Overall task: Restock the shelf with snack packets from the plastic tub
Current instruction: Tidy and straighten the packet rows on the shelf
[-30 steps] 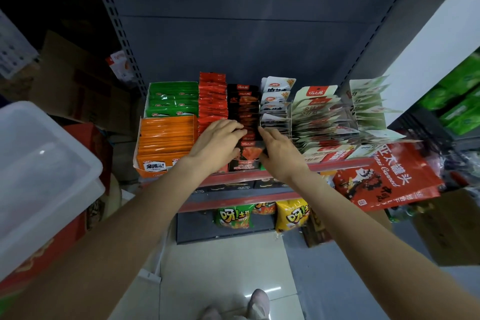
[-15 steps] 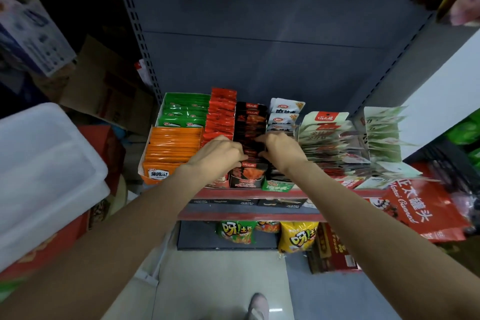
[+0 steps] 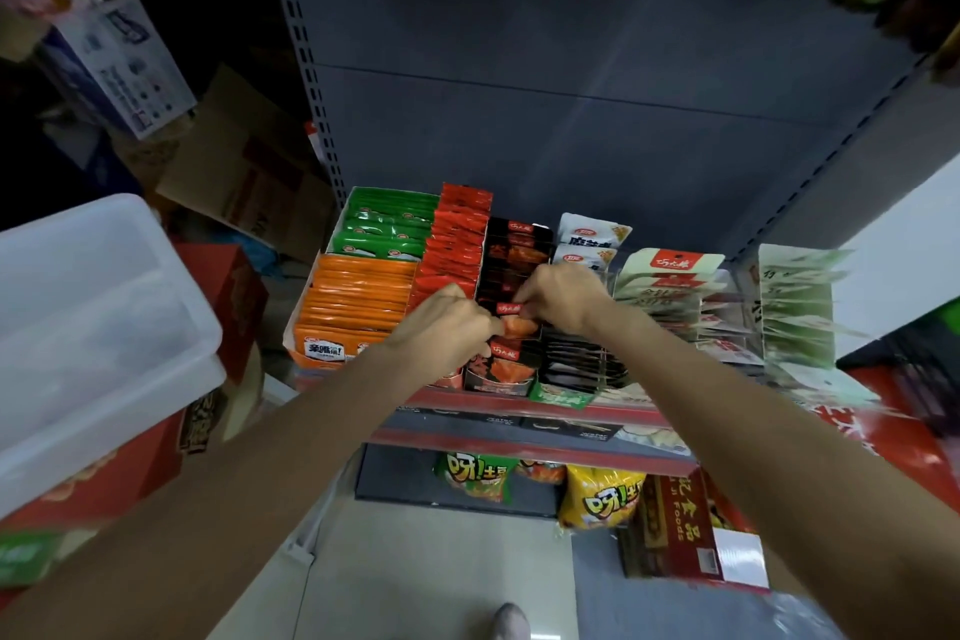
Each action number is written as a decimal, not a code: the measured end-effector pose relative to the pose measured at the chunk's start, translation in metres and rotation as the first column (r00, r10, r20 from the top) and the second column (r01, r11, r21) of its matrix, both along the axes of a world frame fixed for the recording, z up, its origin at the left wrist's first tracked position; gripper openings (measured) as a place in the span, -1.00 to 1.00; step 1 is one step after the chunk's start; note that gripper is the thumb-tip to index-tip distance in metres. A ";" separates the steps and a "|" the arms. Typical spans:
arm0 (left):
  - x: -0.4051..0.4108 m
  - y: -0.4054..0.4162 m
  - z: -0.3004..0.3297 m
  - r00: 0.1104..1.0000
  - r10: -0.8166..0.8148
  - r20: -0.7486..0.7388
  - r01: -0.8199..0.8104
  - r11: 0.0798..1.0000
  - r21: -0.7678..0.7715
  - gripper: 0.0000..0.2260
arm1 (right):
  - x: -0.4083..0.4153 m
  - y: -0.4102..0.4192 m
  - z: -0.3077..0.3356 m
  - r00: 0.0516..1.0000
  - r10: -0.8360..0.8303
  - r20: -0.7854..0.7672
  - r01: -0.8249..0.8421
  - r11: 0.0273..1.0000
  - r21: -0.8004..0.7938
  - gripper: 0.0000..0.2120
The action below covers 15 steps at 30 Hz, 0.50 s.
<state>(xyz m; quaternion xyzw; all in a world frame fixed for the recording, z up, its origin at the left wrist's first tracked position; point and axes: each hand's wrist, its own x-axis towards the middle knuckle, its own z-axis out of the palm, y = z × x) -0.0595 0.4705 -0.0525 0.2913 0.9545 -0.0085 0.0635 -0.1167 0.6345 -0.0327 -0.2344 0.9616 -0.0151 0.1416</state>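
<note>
On the red-edged shelf [image 3: 519, 403] stand rows of snack packets: green [image 3: 387, 229], orange [image 3: 358, 299], red [image 3: 460, 244], black [image 3: 514, 250] and white [image 3: 592, 237]. My left hand [image 3: 441, 327] and my right hand [image 3: 558, 296] meet over the black row. Both pinch one black packet with an orange picture [image 3: 514, 320], held just above the row. The clear plastic tub [image 3: 88, 327] sits at the left on a red carton, and I cannot see anything inside it.
Pale green hanging packets [image 3: 795, 307] fill the shelf's right end. Chip bags [image 3: 597, 496] lie on the lower shelf. A red box [image 3: 691, 535] stands on the floor at right. Cardboard cartons [image 3: 244, 177] pile up at left. My shoe [image 3: 511, 621] shows on the tiled floor.
Both hands have lifted slightly off the black row and now pinch one black packet between them. The view has tilted upward.
</note>
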 end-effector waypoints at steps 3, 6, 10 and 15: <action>0.005 0.000 -0.002 0.998 0.012 -0.055 -0.012 1.000 0.007 -0.66 | -0.010 0.005 0.005 0.993 -0.116 -0.001 0.115 0.986 -0.117 -0.73; 0.004 0.005 -0.004 0.989 0.082 -0.127 -0.078 0.996 0.036 -0.48 | -0.004 -0.009 -0.006 0.985 -0.142 -0.094 0.135 0.988 -0.082 -0.69; 0.004 0.015 -0.001 0.982 0.142 -0.123 -0.146 0.989 -0.017 -0.23 | 0.008 -0.004 -0.006 0.985 -0.160 -0.058 0.129 0.924 -0.361 -0.52; -0.008 0.023 -0.006 0.977 0.208 -0.039 -0.212 0.964 -0.162 -0.01 | 0.050 0.017 -0.010 0.962 -0.232 -0.145 0.182 0.939 -0.293 -0.32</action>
